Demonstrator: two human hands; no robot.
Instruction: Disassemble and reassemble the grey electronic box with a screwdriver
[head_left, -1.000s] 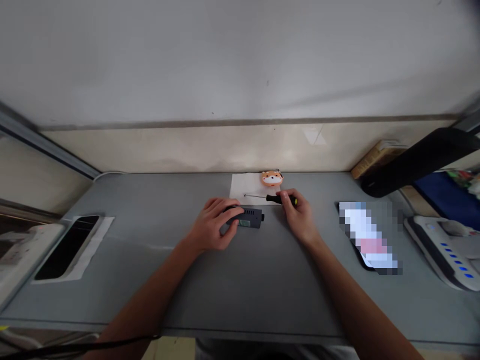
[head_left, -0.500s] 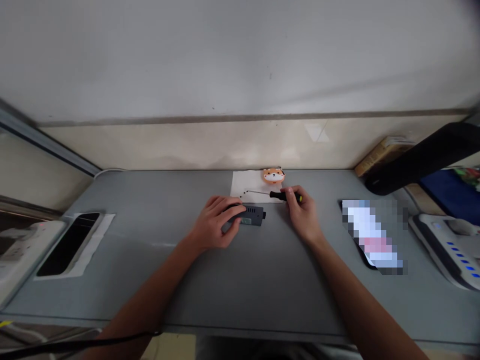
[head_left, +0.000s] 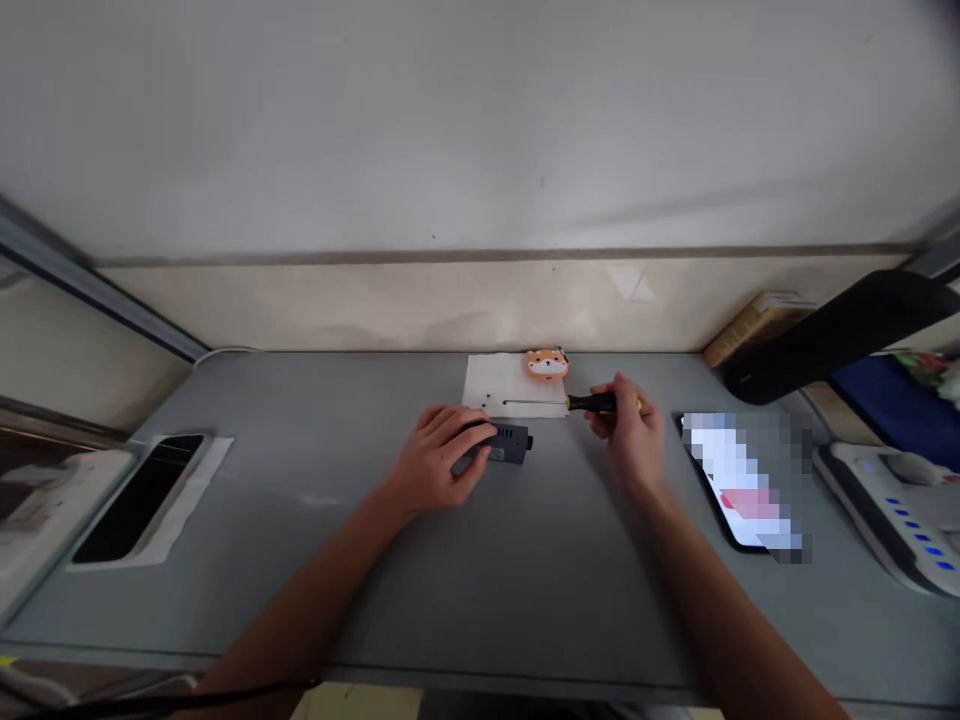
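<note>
My left hand [head_left: 442,457] is closed round the left part of a dark grey device [head_left: 515,444] with slots, lying on the grey table. In my right hand [head_left: 628,425] is a black and yellow screwdriver [head_left: 589,402], its thin shaft pointing left over a white paper [head_left: 484,372]. A small dark bit, perhaps a screw, shows at the screwdriver's tip [head_left: 505,403]. More tiny dark pieces [head_left: 486,400] lie on the paper left of the tip. An orange animal-faced case [head_left: 547,365] sits at the paper's back right corner.
The grey table [head_left: 360,590] meets a wall behind. At left, a black phone [head_left: 142,500] lies on white paper near a power strip. At right are a lit phone [head_left: 735,490], another power strip [head_left: 892,510], a black cylinder [head_left: 832,335] and a book [head_left: 754,325].
My right hand has moved right with the screwdriver, drawing its tip away from the tiny pieces. One dark bit has shifted right with the tip. My left hand keeps its hold.
</note>
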